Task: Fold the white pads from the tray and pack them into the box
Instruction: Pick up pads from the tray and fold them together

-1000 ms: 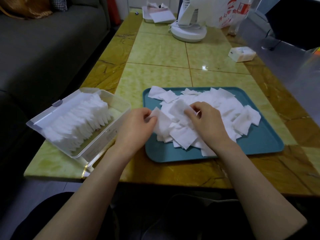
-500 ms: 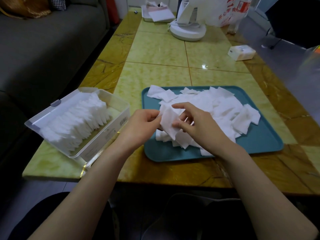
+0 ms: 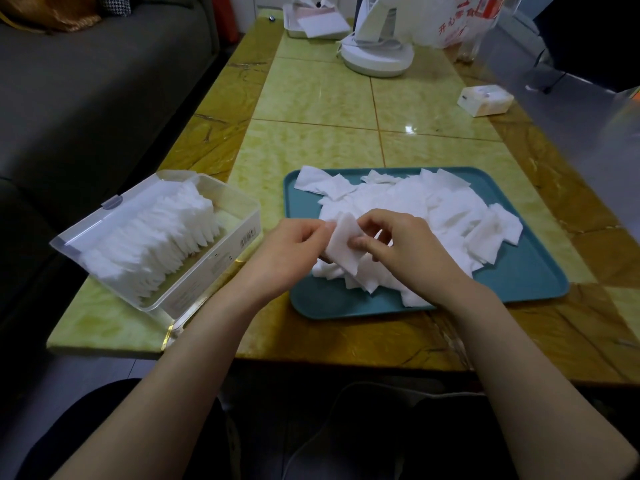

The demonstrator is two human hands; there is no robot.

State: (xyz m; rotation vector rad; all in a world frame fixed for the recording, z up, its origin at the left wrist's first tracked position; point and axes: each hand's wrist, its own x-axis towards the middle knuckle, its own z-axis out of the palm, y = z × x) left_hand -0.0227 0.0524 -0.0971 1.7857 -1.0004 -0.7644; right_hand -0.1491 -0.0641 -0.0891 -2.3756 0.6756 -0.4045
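Observation:
A teal tray (image 3: 519, 282) holds a loose heap of white pads (image 3: 415, 209). Just above the heap's near left edge I hold one white pad (image 3: 343, 244) between both hands. My left hand (image 3: 287, 251) pinches its left edge and my right hand (image 3: 408, 251) grips its right side with thumb and fingers. The held pad is bent, partly folded over. To the left stands a clear plastic box (image 3: 221, 268), open, with a row of folded pads (image 3: 152, 237) standing on edge inside.
A white fan base (image 3: 377, 57) and a plastic bag (image 3: 464, 22) stand at the far end of the yellow tiled table (image 3: 311, 98). A small white box (image 3: 485, 100) lies at the right. A grey sofa (image 3: 86, 81) runs along the left side.
Both hands lifted one pad off the heap and drew it toward the tray's near left corner. The pad has gone from flat on the pile to bent between my fingers.

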